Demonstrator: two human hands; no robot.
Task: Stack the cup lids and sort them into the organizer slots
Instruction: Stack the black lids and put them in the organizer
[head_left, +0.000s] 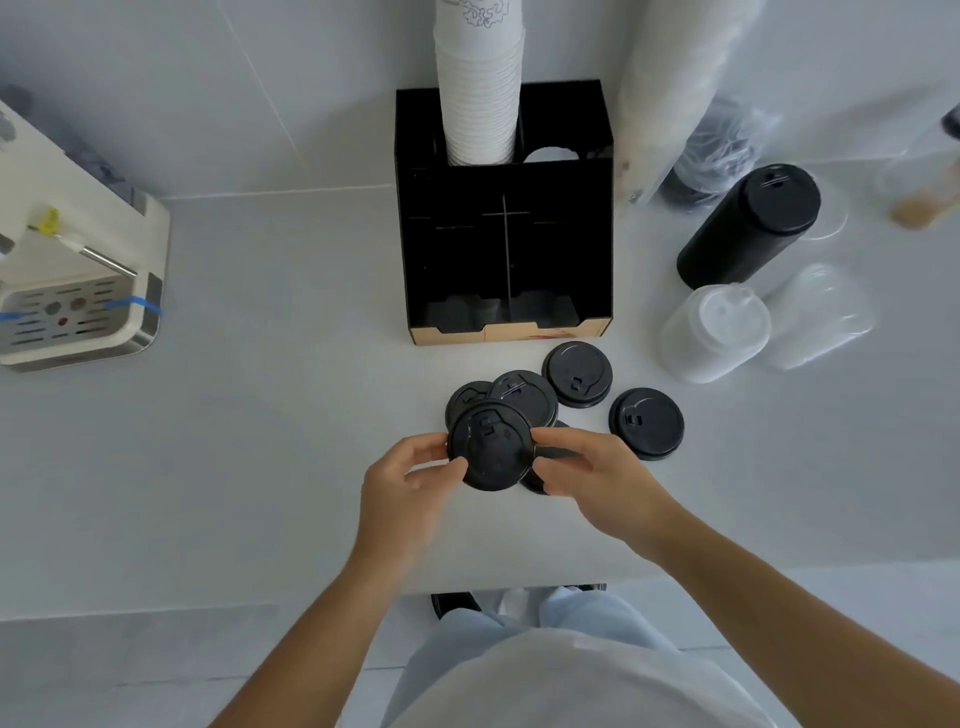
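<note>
Both hands hold one black cup lid (491, 444) just above the white counter: my left hand (410, 480) grips its left edge and my right hand (587, 470) its right edge. Behind it lie more black lids, two overlapping (519, 395) and one partly hidden under my right hand. Two lie apart: one (576, 373) close to the organizer, one (647, 422) further right. The black organizer (504, 270) stands upright behind them, its front slots dark; I cannot tell what they hold.
A stack of white paper cups (480, 88) rises from the organizer's back slot. Right of it lie a black lid stack (748, 228), white lid stacks (714, 332) in plastic and sleeved cups (670, 93). A white machine (78, 291) sits at the left. The counter edge (332, 597) is near me.
</note>
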